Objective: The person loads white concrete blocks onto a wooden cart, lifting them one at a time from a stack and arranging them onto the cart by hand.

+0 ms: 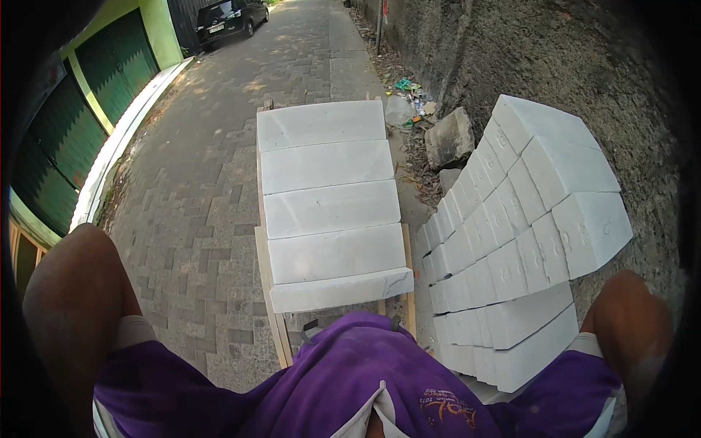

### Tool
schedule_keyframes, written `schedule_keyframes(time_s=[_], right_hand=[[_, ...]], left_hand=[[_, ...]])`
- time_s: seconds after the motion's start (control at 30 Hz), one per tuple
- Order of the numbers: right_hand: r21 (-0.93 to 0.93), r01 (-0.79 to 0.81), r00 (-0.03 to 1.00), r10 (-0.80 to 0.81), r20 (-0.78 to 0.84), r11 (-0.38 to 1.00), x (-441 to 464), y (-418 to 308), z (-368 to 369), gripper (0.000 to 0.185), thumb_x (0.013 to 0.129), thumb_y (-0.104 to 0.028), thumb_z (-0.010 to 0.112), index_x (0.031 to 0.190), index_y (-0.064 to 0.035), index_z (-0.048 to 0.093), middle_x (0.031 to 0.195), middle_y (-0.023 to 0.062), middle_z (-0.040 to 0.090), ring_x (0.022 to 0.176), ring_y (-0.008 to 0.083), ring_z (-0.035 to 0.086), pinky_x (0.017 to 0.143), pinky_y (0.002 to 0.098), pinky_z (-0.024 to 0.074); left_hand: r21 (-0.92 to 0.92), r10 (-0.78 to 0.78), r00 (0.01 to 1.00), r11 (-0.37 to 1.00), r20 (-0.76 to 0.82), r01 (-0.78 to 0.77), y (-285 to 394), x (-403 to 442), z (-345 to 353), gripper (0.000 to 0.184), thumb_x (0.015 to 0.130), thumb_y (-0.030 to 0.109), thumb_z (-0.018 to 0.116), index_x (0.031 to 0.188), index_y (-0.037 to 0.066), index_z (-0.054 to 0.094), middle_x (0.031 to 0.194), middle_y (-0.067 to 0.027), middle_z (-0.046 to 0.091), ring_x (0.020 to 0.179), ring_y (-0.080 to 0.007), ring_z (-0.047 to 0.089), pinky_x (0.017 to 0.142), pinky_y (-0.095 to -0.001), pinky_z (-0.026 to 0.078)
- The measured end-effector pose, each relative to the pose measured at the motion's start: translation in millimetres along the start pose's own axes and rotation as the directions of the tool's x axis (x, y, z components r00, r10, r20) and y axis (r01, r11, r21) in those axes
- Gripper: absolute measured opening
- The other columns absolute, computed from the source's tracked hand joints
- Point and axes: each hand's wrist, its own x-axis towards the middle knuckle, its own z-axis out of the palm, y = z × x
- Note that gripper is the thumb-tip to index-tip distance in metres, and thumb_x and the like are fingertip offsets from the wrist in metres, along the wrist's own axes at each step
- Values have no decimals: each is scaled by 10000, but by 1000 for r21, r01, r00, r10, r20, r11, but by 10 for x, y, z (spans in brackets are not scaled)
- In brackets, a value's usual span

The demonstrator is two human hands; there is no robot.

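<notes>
Neither of my hands shows; only my bent arms appear, at the left and right edges, with the elbows turned outward. In front of my purple shirt, a row of large white blocks (332, 201) lies on a wooden frame (272, 321) with slats sticking out beneath. The nearest block (342, 290) presents a narrow face and has a chipped right corner. To the right, a tall stack of similar white blocks (504, 226) stands beside the wall in several layers. I cannot see what my hands hold or touch.
A rough wall (540, 51) runs along the right, with a broken chunk of stone (449, 139) and litter (409, 98) at its foot. Paving (190, 204) stretches ahead to a parked dark car (230, 20). Green shutters (117, 62) line the left side.
</notes>
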Motion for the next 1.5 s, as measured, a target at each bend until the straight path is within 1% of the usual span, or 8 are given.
schedule_keyframes(time_s=[0.67, 0.8, 0.83, 0.87, 0.93, 1.07, 1.3, 1.5], right_hand=[[-544, -15, 816, -305, -492, 839, -315, -665, -238, 749, 870, -619, 620, 1272, 5, 522, 1215, 205, 623, 1161, 397, 586, 1023, 544, 405], [-216, -588, -34, -290, -956, 780, -744, -515, 324, 754, 914, -557, 555, 1340, 56, 445, 1310, 277, 537, 1234, 462, 507, 1061, 545, 373], [71, -605, -385, -214, -898, 793, -944, -362, 700, 758, 965, -485, 482, 1415, 113, 359, 1417, 357, 438, 1317, 535, 417, 1106, 546, 335], [205, -457, -235, 105, -966, 866, -1337, -241, 1186, 646, 987, -407, 477, 1379, 103, 407, 1361, 337, 500, 1255, 494, 497, 1075, 517, 375], [848, -189, -638, 594, -490, 495, -1236, 29, 1873, 381, 987, -203, 600, 1251, 62, 532, 1194, 196, 648, 1156, 219, 606, 984, 322, 452], [972, 51, -697, 688, 200, -232, -1329, 95, 3682, 430, 919, -288, 699, 1185, 41, 618, 1121, 170, 683, 1048, 220, 652, 883, 335, 521], [918, -221, -805, 593, 19, -330, -1646, -297, 3739, 393, 879, -322, 709, 1060, 27, 691, 986, 172, 732, 912, 236, 711, 832, 330, 550], [904, -427, -834, 383, -398, 11, -1861, -311, 3052, 269, 919, -231, 708, 1045, 7, 706, 893, 79, 729, 865, 132, 682, 787, 250, 523]], left_hand=[[242, -122, 929, 946, -350, 215, -150, -14, -364, 732, 989, 565, 420, 1435, -8, 328, 1452, -234, 379, 1362, -386, 368, 1127, -574, 276], [88, -767, 192, 175, -612, 981, 762, -1602, -39, 616, 1028, 486, 421, 1332, -41, 516, 1312, -261, 577, 1239, -363, 558, 1062, -551, 429], [71, -778, -181, -278, -601, 958, 1196, -1911, 309, 633, 1021, 492, 443, 1355, -43, 503, 1334, -254, 564, 1271, -345, 538, 1087, -509, 414], [85, -652, -518, -663, -553, 744, 1723, -2221, 637, 653, 1015, 498, 464, 1377, -44, 490, 1357, -247, 550, 1303, -326, 518, 1112, -466, 398], [-101, -204, -890, -959, -407, 266, 3313, -2959, 1136, 568, 967, 371, 620, 1336, -55, 544, 1371, -244, 551, 1243, -346, 551, 1076, -469, 417], [53, 430, -900, -899, -65, -434, 6465, -3187, 1765, 553, 897, 343, 702, 1263, -61, 609, 1189, -247, 668, 1120, -340, 629, 979, -465, 472], [633, 433, -900, -710, 47, -309, 7004, -2600, 2229, 590, 884, 373, 707, 1241, -87, 612, 1166, -264, 673, 1076, -359, 651, 936, -443, 493], [690, 160, -986, -709, -44, -145, 6853, -3049, 2062, 629, 866, 403, 717, 1228, -101, 612, 1165, -276, 670, 1085, -381, 652, 930, -438, 498]])
